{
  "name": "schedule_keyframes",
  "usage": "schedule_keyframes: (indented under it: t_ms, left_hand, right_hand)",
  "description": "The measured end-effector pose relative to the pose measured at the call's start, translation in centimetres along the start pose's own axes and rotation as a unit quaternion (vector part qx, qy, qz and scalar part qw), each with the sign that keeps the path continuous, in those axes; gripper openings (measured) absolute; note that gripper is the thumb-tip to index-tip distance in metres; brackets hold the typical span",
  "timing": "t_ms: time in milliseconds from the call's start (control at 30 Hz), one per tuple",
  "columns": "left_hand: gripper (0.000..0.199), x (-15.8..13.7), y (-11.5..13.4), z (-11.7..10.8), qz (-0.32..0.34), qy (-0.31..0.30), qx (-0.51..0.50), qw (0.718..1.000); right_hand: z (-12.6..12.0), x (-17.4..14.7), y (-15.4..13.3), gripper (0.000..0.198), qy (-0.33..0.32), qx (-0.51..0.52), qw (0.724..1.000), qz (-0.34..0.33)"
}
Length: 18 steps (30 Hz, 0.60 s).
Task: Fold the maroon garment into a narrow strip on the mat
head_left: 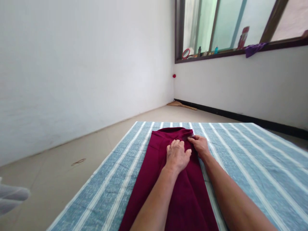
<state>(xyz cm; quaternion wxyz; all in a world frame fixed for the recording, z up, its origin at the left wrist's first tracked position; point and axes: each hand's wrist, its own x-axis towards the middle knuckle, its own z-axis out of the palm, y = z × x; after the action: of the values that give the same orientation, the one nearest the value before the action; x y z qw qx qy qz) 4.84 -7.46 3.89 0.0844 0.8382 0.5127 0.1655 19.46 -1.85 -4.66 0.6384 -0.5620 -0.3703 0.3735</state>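
A pair of maroon trousers lies lengthwise on a blue-and-white striped cloth, with the waist end farthest from me. My left hand rests palm down on the fabric just below the waist, its thumb held apart and its fingers slightly bent. At the right corner of the waistband, my right hand pinches the edge between thumb and fingers. A small patterned strip shows beside those fingertips. The lower part of the trousers runs out of view under my forearms.
Pale floor tiles lie left of the cloth-covered surface, with a thin looped cord on them. White translucent material shows at the left edge. A broom-like item lies in the far corner. Bottles and a purple cloth sit along the windowsill.
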Motion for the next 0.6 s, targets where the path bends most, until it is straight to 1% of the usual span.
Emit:
schedule_keyframes:
  t_ms: [133, 200, 267, 333, 467, 533, 600]
  left_hand:
    - [0.029, 1.2, 0.7, -2.0, 0.008, -0.017, 0.043, 0.999]
    - [0.027, 2.6, 0.5, -2.7, -0.005, -0.033, 0.042, 0.999]
    - [0.024, 4.3, 0.0, -3.0, -0.020, -0.042, 0.020, 0.999]
    - [0.020, 6.1, -0.6, -3.0, -0.011, -0.056, -0.008, 0.998]
    - [0.011, 9.1, -1.7, -2.3, 0.020, -0.108, -0.088, 0.990]
    - [0.011, 10.0, -2.1, -1.9, 0.015, -0.129, -0.136, 0.982]
    - [0.016, 10.6, -2.5, -1.4, 0.004, -0.147, -0.186, 0.972]
  right_hand:
    - [0.1, 0.1, 0.1, 0.020, -0.009, 0.008, 0.999, -0.030]
    - [0.2, 0.0, 0.0, 0.021, -0.007, 0.015, 0.999, -0.043]
    - [0.4, 0.0, 0.0, 0.023, -0.004, 0.023, 0.998, -0.053]
    - [0.5, -0.1, 0.0, 0.026, -0.007, 0.034, 0.997, -0.062]
    - [0.8, 0.0, 0.1, 0.029, -0.018, 0.056, 0.996, -0.070]
    - [0.9, 0.0, 0.2, 0.030, -0.025, 0.065, 0.995, -0.074]
    - [1.0, 0.0, 0.1, 0.031, -0.033, 0.069, 0.994, -0.083]
